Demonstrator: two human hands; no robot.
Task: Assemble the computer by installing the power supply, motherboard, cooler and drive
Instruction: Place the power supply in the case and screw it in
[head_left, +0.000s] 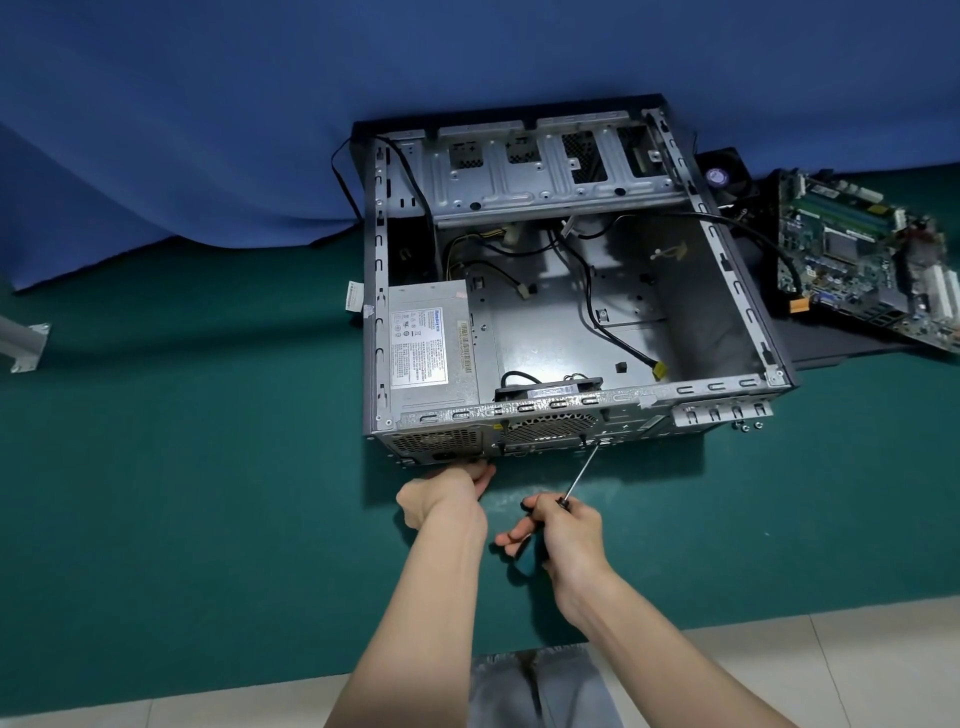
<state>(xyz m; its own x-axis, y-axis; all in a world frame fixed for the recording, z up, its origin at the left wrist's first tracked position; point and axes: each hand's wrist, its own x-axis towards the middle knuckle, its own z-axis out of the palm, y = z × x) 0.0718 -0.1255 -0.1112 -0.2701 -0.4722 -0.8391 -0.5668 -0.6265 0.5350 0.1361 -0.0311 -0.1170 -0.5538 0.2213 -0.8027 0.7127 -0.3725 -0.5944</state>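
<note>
1. Lying open side up on the green mat (208, 467), the computer case (649, 312) fills the middle of the view, its perforated rear panel facing the person at 6 o'clock
2. The power supply (431, 343) sits inside the case in the 8 o'clock corner, label upward, with its wires trailing toward 12 o'clock
3. The left hand (441, 493) is at the rear panel just below the power supply, fingers curled against the lower edge; whether they pinch anything cannot be told
4. The right hand (566, 530) is clamped round the handle of a screwdriver (584, 467); the shaft slants toward 1 o'clock, its tip at the rear panel beside the fan grille
5. The two hands are apart, the left at 10 o'clock of the right
6. The motherboard (872, 270) lies outside the case at 3 o'clock, resting on a black panel (831, 348)
7. The cooler (724, 176) sits at 1 o'clock, just beyond the case's far corner, against the blue cloth (208, 130)
8. Small screws (748, 427) lie on the mat at 4 o'clock, close to the rear panel
</note>
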